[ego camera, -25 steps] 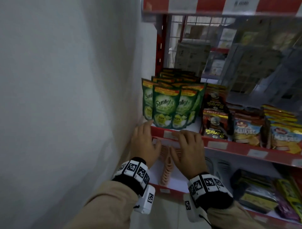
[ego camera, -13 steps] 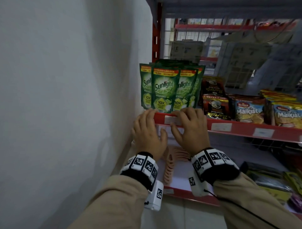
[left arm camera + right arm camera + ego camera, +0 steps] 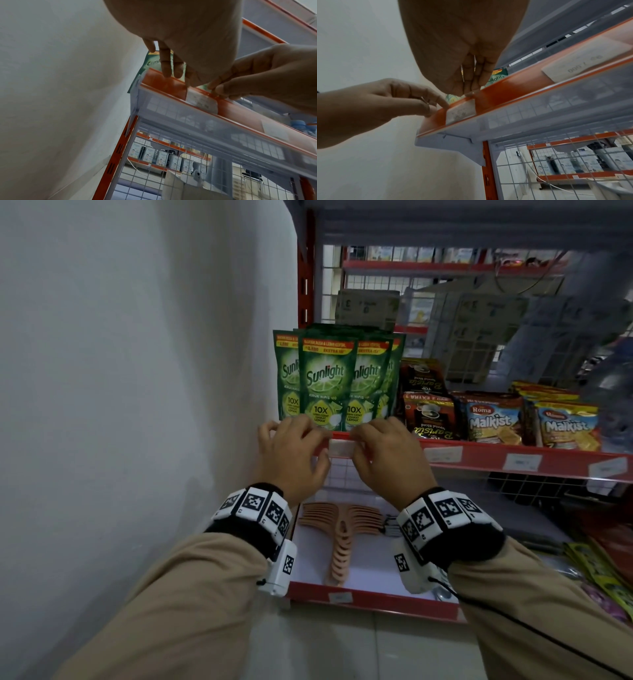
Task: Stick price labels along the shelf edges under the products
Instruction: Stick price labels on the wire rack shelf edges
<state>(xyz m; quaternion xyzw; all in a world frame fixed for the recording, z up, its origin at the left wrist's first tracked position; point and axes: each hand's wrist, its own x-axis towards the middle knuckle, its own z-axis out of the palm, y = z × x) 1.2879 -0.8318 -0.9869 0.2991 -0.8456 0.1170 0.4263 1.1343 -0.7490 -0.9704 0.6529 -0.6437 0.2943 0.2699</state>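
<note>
Now, price label (image 3: 340, 447) sits on the red shelf edge (image 3: 479, 454) under the Sunlight pouches (image 3: 325, 378), left hand (image 3: 294, 455) and right hand (image 3: 388, 458) each pinching one end in a closed grip; judged best: keep it level, then press outward until both ends lie flat.

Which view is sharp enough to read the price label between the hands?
None: head view, the price label is washed out, though the Sunlight pouches read sharply; left wrist view, its print is smeared; right wrist view, the same, and the near right hand is soft.
</note>
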